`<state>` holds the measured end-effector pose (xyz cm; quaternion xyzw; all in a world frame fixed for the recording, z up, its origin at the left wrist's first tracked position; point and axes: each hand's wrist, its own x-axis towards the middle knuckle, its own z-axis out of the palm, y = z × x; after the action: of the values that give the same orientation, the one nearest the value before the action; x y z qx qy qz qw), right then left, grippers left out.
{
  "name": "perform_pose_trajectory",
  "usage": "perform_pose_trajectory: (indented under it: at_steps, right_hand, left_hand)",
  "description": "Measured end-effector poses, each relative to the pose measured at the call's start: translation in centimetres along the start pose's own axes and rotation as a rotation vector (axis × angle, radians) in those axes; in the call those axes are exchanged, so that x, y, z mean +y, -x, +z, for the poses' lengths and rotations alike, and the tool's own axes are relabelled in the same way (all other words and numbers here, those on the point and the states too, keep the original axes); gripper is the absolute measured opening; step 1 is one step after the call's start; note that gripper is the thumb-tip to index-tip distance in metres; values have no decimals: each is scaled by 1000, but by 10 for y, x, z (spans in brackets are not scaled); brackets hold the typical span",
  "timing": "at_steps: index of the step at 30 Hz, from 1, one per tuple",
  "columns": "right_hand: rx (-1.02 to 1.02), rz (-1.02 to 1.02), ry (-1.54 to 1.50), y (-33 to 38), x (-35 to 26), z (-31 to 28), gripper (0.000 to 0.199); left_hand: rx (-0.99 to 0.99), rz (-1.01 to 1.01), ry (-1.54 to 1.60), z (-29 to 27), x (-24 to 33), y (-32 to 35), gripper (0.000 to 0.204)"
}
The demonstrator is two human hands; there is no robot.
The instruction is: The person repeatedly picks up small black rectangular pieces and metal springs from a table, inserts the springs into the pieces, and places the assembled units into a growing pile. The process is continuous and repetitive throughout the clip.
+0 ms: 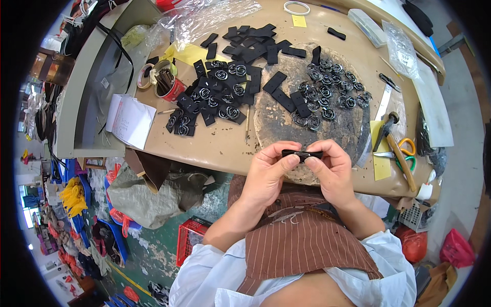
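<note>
My left hand and my right hand meet over the table's near edge, both closed on a short black strap piece. Thumbs and fingertips pinch its two ends; a small shiny bit shows at its middle. Just beyond lies a round, worn board, partly blackened. On it sits a cluster of silver swirl-shaped metal ornaments with some black strap pieces. To the left, more black straps carry similar ornaments, and a heap of plain black straps lies farther back.
At right are a hammer, orange-handled scissors, a metal ruler and a white bottle. On the left stand a red can of tools, a tape roll and an open notebook. A red crate is on the floor.
</note>
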<state>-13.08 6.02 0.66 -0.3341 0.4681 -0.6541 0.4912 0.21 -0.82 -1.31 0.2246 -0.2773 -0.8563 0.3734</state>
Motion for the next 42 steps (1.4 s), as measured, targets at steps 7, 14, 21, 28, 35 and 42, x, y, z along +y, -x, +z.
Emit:
perform_pose_trajectory:
  at_steps: [7,14,21,28,35,42]
  right_hand:
    - [107,-363,994,-47,-7,-41,29]
    - [58,-495,1361,-74,5,-80,24]
    - [208,-418,1035,-66,0,-72,10]
    - [-19,-81,735,-29,-10,-44,13]
    - [-170,-290,622,-19,-21,-32,32]
    - [-298,-659,805,-19,-19,-33,24]
  left_hand:
    - [236,351,-589,-35,42,-35,16]
    - [544,941,-1623,-86,105,-84,45]
    - [-23,284,-830,-10,10,-33,43]
    - [-83,-115,-428,-8,-20,-33,26]
    - [4,-128,-257,1,0,-14,11]
    - [-26,-2,-368,3,-1,-1,7]
